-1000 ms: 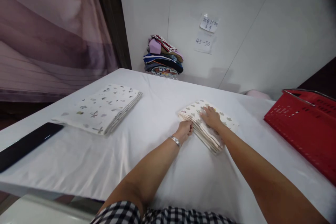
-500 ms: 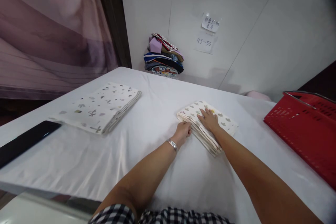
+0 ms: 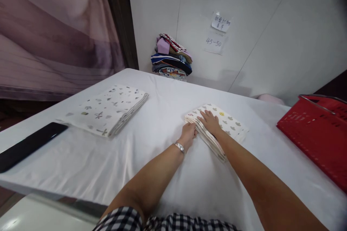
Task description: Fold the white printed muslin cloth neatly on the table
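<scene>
A folded white cloth with grey-green cloud-like prints and a small yellow mark lies right of the middle of the table, its layered folds facing me. My left hand, with a silver bracelet at the wrist, is closed at the cloth's near left corner and pinches its edge layers. Flat on top of the cloth rests my right hand, fingers spread. A second folded cloth, white with grey leaf and flower prints, lies apart to the left.
A white-covered table spreads before me. On its left lies a black flat object; a red plastic basket stands at the right. Behind the far edge, a pile of folded fabrics stands by the wall, which bears paper signs.
My right hand has slid slightly left across the cloth, uncovering the yellow mark. My left hand keeps its grip at the corner. The whole view has shifted a little.
</scene>
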Tool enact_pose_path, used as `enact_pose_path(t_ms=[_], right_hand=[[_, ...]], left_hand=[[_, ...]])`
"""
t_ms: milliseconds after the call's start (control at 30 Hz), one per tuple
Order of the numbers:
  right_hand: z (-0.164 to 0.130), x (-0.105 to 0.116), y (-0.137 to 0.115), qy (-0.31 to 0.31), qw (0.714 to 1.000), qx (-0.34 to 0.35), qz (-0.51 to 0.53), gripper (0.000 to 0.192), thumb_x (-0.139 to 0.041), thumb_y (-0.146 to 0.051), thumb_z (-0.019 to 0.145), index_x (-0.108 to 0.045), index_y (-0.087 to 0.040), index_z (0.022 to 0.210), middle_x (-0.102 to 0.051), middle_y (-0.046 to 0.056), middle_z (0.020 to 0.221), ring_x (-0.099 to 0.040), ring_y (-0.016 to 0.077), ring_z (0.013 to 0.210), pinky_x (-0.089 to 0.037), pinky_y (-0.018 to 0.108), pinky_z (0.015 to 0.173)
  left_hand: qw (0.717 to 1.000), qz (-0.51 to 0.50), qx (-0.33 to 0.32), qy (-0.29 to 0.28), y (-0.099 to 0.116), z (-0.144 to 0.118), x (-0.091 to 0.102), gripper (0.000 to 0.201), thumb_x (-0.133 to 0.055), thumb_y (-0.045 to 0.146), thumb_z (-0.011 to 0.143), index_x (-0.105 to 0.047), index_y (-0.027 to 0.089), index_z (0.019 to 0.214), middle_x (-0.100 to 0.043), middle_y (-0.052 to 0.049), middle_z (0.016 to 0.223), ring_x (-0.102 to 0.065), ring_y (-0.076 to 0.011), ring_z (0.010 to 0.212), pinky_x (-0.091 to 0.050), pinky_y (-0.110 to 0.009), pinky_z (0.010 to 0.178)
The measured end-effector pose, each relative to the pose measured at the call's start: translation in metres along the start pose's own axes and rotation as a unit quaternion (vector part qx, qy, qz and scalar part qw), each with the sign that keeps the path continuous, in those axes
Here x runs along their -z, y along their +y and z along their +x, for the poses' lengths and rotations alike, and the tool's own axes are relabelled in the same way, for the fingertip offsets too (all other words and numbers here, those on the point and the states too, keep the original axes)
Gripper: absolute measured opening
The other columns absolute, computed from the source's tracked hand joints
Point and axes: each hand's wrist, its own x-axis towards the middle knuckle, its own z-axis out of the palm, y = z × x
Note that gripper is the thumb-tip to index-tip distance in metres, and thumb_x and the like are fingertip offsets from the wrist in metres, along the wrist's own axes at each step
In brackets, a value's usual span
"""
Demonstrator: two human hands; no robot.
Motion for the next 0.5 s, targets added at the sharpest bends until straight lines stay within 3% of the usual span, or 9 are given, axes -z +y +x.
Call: enact_pose_path(t_ms=[167, 333, 500], right_hand=[[0.002, 0.0, 0.003, -0.003, 1.0, 0.004, 0.008, 0.057, -0.028, -0.057, 0.09, -0.032, -0.03, 0.14, -0.019, 0.004, 0.152, -0.013, 0.0262, 0.139, -0.012, 0.058, 0.107], [-0.001, 0.018, -0.006, -0.039, 0.997, -0.01, 0.066, 0.062, -0.029, -0.062, 0.088, -0.04, -0.026, 0.137, -0.024, 0.008, 0.15, -0.016, 0.0288, 0.138, -0.013, 0.056, 0.108], [-0.005, 0.023, -0.023, -0.042, 0.993, 0.068, 0.09, 0.055, -0.036, -0.056, 0.088, -0.044, -0.027, 0.134, -0.031, 0.006, 0.148, -0.023, 0.0241, 0.137, -0.02, 0.044, 0.11]], left_hand=[[1.0, 0.004, -0.005, 0.003, 0.001, -0.003, 0.002, 0.022, -0.055, 0.009, 0.07, -0.039, 0.018, 0.058, -0.033, 0.008, 0.041, -0.03, -0.0039, 0.034, -0.013, -0.018, 0.037], [1.0, -0.005, -0.004, 0.012, 0.004, 0.005, 0.004, 0.025, -0.058, 0.01, 0.07, -0.038, 0.018, 0.057, -0.034, 0.008, 0.042, -0.032, -0.0034, 0.034, -0.015, -0.018, 0.036], [1.0, -0.019, -0.006, 0.022, 0.007, 0.014, 0.006, 0.023, -0.059, 0.016, 0.073, -0.04, 0.018, 0.06, -0.034, 0.009, 0.044, -0.032, -0.0032, 0.035, -0.017, -0.017, 0.036]])
